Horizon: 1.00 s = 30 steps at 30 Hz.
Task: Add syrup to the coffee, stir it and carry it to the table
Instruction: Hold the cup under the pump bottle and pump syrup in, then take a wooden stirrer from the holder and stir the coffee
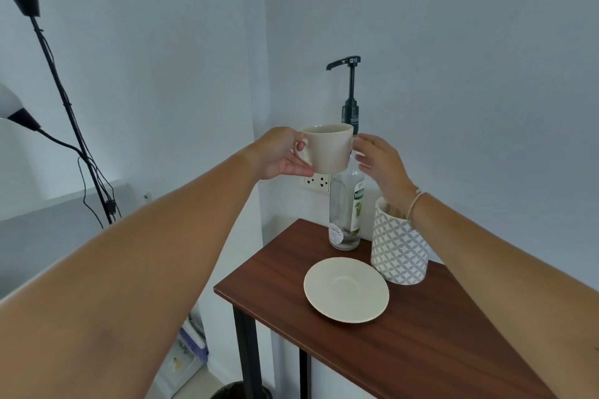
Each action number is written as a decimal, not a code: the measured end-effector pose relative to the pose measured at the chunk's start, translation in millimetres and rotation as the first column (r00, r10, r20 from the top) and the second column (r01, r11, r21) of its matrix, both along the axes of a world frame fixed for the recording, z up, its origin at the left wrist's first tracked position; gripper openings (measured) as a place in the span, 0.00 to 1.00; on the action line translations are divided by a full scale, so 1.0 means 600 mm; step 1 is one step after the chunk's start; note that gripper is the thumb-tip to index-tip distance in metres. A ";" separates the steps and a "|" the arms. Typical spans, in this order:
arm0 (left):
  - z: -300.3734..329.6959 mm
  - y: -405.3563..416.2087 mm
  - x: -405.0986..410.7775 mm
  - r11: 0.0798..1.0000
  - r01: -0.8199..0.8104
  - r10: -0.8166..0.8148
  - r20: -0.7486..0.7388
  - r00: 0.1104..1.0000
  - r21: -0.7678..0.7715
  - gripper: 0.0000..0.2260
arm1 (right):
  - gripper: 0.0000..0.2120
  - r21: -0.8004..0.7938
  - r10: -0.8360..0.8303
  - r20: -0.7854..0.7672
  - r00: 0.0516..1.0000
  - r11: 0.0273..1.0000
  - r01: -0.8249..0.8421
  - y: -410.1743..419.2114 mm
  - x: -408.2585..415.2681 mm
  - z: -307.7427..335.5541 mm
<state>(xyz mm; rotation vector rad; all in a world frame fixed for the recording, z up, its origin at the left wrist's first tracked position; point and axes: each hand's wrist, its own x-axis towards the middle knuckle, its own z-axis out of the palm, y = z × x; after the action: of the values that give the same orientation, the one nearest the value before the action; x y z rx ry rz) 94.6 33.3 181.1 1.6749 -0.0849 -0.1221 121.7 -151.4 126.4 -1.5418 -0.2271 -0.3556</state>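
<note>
Cream coffee cup [327,147] held up in the air, upright, in front of the syrup pump bottle [347,201], below and a bit left of the black pump spout [343,62]. Contents of cup not visible from this angle. Left hand [280,152] grips the cup at its handle, on the cup's left side; fingers [299,146] clenched through and around the handle, thumb area under the cup's lower edge. Right hand [377,159] at the cup's right side, fingers [364,142] spread and loosely curved, tips at or just touching the cup wall; cannot tell whether real contact or just beside. White bracelet [415,206] on the right wrist.

Bottle is clear glass, green label, stands upright at the back of the dark wood table [405,343], near the wall corner. Looks nearly empty, hard to be sure. Cream saucer [346,289] lies bare on the table, in front of the bottle, well below the cup. Grey-and-white patterned canister [399,249] stands just right of the bottle, behind-right of the saucer; wooden sticks [393,209] show at its rim, partly hidden by the right wrist. Wall socket [317,182] behind, under the cup. Black floor lamp [64,100] with cables at far left.
</note>
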 end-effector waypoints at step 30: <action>-0.271 -0.011 -0.049 0.990 0.131 -0.137 -0.249 0.959 -0.043 0.16 | 0.24 -0.216 0.074 -0.183 0.980 0.970 -0.113 -0.041 -0.129 -0.265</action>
<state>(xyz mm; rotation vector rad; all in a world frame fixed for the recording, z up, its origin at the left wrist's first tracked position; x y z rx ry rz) 65.3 27.0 18.3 1.6136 -0.0086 -0.4328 44.2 -175.9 -32.3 -1.7694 -0.2075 -0.1210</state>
